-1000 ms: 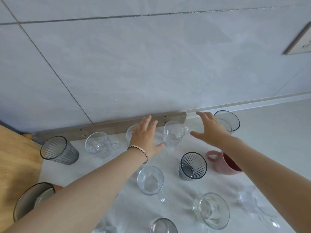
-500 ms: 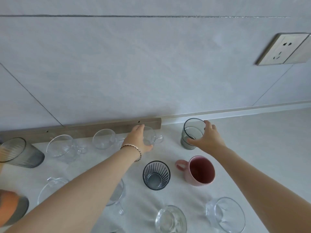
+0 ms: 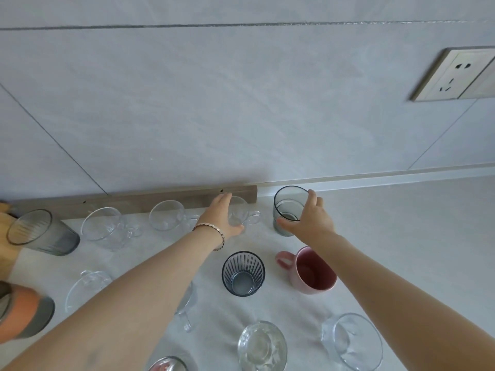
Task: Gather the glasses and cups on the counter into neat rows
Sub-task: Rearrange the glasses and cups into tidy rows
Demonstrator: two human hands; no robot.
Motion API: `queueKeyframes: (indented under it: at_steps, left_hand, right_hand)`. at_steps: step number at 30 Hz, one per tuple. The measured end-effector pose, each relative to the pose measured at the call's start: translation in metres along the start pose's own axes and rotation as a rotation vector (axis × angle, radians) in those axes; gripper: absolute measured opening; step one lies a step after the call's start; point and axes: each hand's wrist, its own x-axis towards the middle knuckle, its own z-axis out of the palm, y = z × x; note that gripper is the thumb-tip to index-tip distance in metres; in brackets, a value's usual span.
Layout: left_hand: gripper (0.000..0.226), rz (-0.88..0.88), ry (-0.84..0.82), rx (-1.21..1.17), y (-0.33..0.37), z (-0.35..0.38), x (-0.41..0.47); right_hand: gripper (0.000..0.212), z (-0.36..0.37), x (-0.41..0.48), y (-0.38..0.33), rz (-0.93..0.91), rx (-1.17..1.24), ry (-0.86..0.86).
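My left hand (image 3: 223,215), a bracelet on its wrist, grips a clear handled cup (image 3: 241,213) at the back of the counter by the wall strip. My right hand (image 3: 309,220) holds a smoky grey tumbler (image 3: 286,210) just to the right of it, fingers around its rim and side. Left of these stand two more clear handled cups (image 3: 166,216) (image 3: 103,227) and a ribbed grey glass (image 3: 40,232). Nearer me sit a dark ribbed glass (image 3: 243,273) and a pink mug (image 3: 312,271).
Clear glasses (image 3: 261,346) (image 3: 352,341) stand at the front, another clear cup (image 3: 85,287) lies partly under my left arm, and an orange and grey cup (image 3: 22,309) is at the left edge. A wooden board (image 3: 6,236) is at the far left; a socket (image 3: 455,74) is on the wall.
My right hand closed around the grey tumbler and my left hand settled on the clear cup beside it. The view shifted right, bringing the wall socket further in.
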Motion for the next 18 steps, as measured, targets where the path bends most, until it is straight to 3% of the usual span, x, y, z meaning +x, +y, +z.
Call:
queueKeyframes:
  at_steps: [2,4,8,11,15,18]
  left_hand:
    - [0.091,0.012,0.014,0.015,0.001,-0.002,-0.005]
    - [0.090,0.033,0.069,0.023,0.001,-0.007,-0.017]
    - [0.052,0.063,0.265,-0.152,-0.013,-0.021,-0.063]
    - [0.024,0.019,0.302,-0.202,-0.048,-0.036,-0.107]
    - [0.023,-0.072,0.322,-0.154,-0.119,-0.068,-0.163]
    - [0.038,-0.154,0.326,0.012,-0.179,-0.094,-0.192]
  right_hand:
    - [0.115,0.001,-0.007,-0.001,0.033,-0.010,-0.033]
    - [0.109,0.003,-0.020,-0.005,0.023,-0.085,0.000]
    - [0.060,0.008,-0.064,-0.028,-0.261,-0.151,0.070]
    - [0.040,0.019,-0.101,-0.061,-0.487,-0.112,-0.081]
    - [0.031,0.047,-0.150,-0.116,-0.597,-0.045,-0.227]
    - [0.035,0.076,-0.175,-0.160,-0.628,-0.086,-0.261]
